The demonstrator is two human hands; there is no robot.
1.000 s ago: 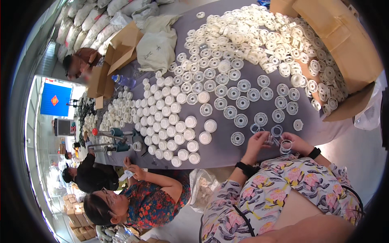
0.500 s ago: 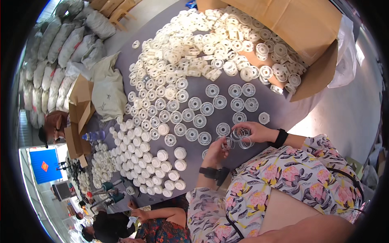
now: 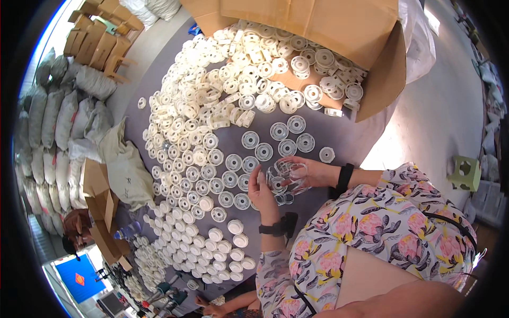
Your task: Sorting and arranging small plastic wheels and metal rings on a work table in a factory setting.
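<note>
My right hand (image 3: 316, 173) is curled around several thin clear rings (image 3: 292, 168), which stick out loosely past its fingertips. To its left, my left hand (image 3: 263, 194) has its fingertips up and close together beside the nearest discs; whatever they pinch, if anything, is too small to make out. White round discs with ringed centres (image 3: 263, 151) lie flat in loose rows beyond both hands. A few more clear rings (image 3: 284, 199) rest on the table just below my right hand. One separate disc (image 3: 327, 155) sits to the right of the rows.
A large heap of cream-white parts (image 3: 196, 87) spills from an open cardboard box (image 3: 318, 24) at the far side. White capped pieces (image 3: 216, 234) stand grouped at left front. A pale sack (image 3: 124, 164) and a smaller box (image 3: 101, 204) lie left. Another person's arm (image 3: 236, 303) shows below.
My left hand has moved away from my right hand, toward the discs on the left. The right hand still holds the rings. The whole view has shifted and turned.
</note>
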